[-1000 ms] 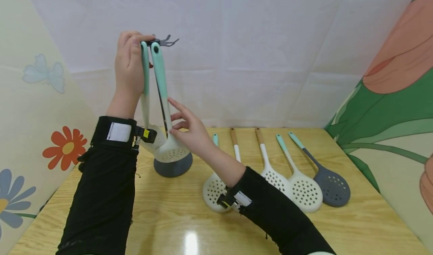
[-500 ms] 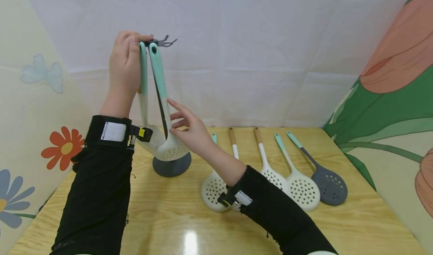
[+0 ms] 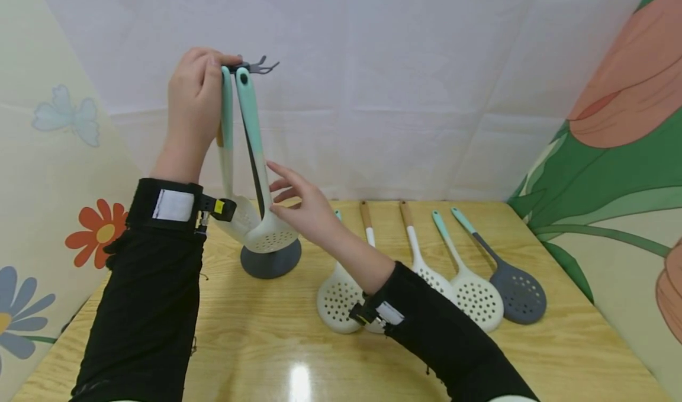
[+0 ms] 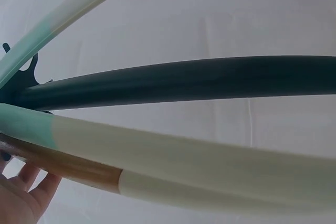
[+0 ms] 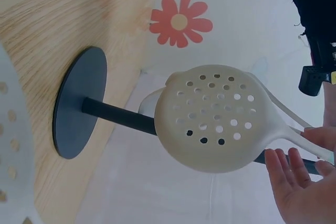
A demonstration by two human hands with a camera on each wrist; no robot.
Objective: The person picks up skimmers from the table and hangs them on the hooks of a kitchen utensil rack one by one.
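A dark grey utensil stand [image 3: 270,259] rises from its round base to hooks [image 3: 257,66] at the top. Mint-and-white slotted skimmers [image 3: 250,129] hang from it, their perforated heads [image 5: 210,119] just above the base [image 5: 79,109]. A brown-handled one [image 4: 68,167] hangs behind them. My left hand [image 3: 219,66] is raised to the hooks and pinches the top of a hanging skimmer's handle. My right hand [image 3: 274,193] is lower down, its straight fingers [image 5: 294,179] touching the front skimmer's white handle near the head.
Several more skimmers lie side by side on the wooden table [image 3: 256,343] to the right: white ones [image 3: 337,300] [image 3: 476,302] and a grey one [image 3: 519,296]. Flower-printed walls close in left [image 3: 98,233] and right [image 3: 613,183]; a white sheet hangs behind.
My left forearm has drifted slightly left while the hand stays at the hooks. My right hand has edged up a little along the handle. The skimmers on the table have not moved.
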